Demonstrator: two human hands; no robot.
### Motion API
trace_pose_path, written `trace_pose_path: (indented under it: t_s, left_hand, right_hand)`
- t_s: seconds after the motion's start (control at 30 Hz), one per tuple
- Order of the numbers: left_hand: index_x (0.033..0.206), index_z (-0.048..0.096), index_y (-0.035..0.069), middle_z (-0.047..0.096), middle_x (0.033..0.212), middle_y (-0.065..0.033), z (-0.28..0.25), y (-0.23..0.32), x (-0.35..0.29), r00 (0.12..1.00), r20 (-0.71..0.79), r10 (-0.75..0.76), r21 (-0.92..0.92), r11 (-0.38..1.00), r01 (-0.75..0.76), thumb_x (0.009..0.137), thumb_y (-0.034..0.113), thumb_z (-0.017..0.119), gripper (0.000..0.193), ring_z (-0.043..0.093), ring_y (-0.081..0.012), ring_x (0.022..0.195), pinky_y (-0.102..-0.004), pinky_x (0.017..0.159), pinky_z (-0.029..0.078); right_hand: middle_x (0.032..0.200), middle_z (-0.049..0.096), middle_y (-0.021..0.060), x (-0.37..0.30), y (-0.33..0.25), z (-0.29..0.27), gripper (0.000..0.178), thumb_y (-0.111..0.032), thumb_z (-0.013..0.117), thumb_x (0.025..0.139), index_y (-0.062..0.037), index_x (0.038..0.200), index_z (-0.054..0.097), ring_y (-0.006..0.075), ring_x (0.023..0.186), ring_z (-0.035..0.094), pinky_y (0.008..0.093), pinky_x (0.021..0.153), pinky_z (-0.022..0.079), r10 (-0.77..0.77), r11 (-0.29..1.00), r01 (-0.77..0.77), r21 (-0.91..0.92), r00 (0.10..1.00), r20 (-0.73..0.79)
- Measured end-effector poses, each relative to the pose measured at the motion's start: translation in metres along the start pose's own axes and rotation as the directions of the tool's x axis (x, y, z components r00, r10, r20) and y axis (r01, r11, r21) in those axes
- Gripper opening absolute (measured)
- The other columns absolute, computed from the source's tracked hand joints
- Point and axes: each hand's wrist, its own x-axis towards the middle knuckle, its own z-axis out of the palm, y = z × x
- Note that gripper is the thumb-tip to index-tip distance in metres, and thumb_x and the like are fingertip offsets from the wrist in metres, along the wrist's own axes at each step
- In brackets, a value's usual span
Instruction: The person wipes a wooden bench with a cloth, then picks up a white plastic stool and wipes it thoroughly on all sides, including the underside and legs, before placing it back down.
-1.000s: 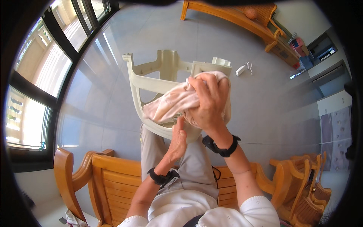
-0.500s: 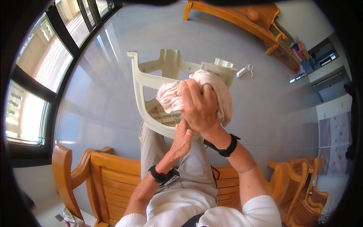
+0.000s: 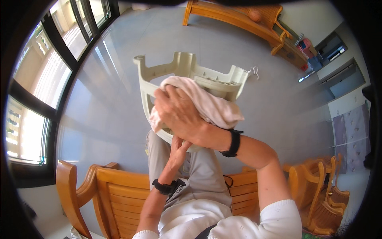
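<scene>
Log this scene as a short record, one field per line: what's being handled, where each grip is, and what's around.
Item in hand: pale pink cloth, bunched
Workpiece: cream plastic frame with open sides, at the knees
Right grip: holding the cloth over the frame
Left grip: at the frame's near edge, partly hidden; hold unclear
Seat: slatted wooden bench
Far side: orange ball on another wooden bench
Left side: dark-framed windows

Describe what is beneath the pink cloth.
The cream plastic frame shows around the pink cloth; its far side is visible. The part directly underneath is covered and cannot be seen.
</scene>
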Motion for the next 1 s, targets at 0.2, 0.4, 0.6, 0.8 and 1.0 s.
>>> trace_pose_path:
  t_s: [0.2,0.4,0.6,0.8,1.0]
  left_hand:
    - [0.129,0.049,-0.004,0.061,0.123,-0.0122,0.008,0.001,0.019,0.994,0.078,0.08,0.307,0.946,-0.101,0.085,0.009,0.066,0.049,0.055,-0.0229,0.117,-0.0363,0.102,0.04]
    - [0.134,0.049,-0.002,0.054,0.134,-0.01,0.018,-0.002,0.021,0.98,0.041,0.193,0.101,0.975,-0.196,0.084,-0.006,0.063,0.052,0.049,-0.02,0.125,-0.0346,0.109,0.034]
    - [0.135,0.047,-0.001,0.056,0.132,-0.0076,0.02,0.003,0.02,0.976,0.072,0.207,0.184,0.959,-0.217,0.088,-0.003,0.065,0.051,0.051,-0.0165,0.123,-0.0324,0.106,0.038]
    - [0.127,0.055,-0.002,0.06,0.129,-0.009,0.013,0.004,0.016,0.996,0.074,0.056,0.068,0.996,-0.061,0.087,-0.005,0.063,0.041,0.053,-0.0172,0.121,-0.0328,0.104,0.04]
    - [0.117,0.051,0.001,0.054,0.1,-0.005,0.006,0.001,0.016,0.986,0.011,0.168,0.236,0.958,-0.166,0.087,0.002,0.065,0.033,0.049,-0.0175,0.097,-0.0301,0.091,0.04]
  right_hand:
    - [0.087,0.05,0.0045,-0.026,0.022,-0.035,0.01,-0.016,0.065,0.078,-0.0081,0.08,0.059,0.0206,0.08,0.051,0.0337,0.067,0.04,0.037,0.986,-0.023,-0.166,0.996,0.08]
    - [0.106,0.058,0.0029,-0.062,0.03,-0.062,0.038,-0.02,0.073,0.072,-0.0056,0.106,0.067,0.0232,0.076,0.048,0.0352,0.067,0.037,0.117,0.961,-0.093,-0.259,0.99,0.075]
    - [0.108,0.061,0.0044,-0.082,0.036,-0.057,0.036,-0.017,0.071,0.075,-0.0041,0.109,0.069,0.0221,0.07,0.045,0.0326,0.064,0.04,0.118,0.974,-0.132,-0.186,0.99,-0.08]
    - [0.108,0.059,0.0071,-0.099,0.037,-0.067,0.043,-0.018,0.075,0.071,-0.002,0.111,0.068,0.0255,0.077,0.049,0.0361,0.067,0.041,0.168,0.984,-0.172,-0.055,0.983,-0.074]
    - [0.104,0.058,0.0073,-0.117,0.044,-0.086,0.042,0.0,0.079,0.066,-0.0032,0.106,0.069,0.0272,0.093,0.058,0.0355,0.084,0.049,0.494,0.779,-0.469,0.416,0.868,0.052]
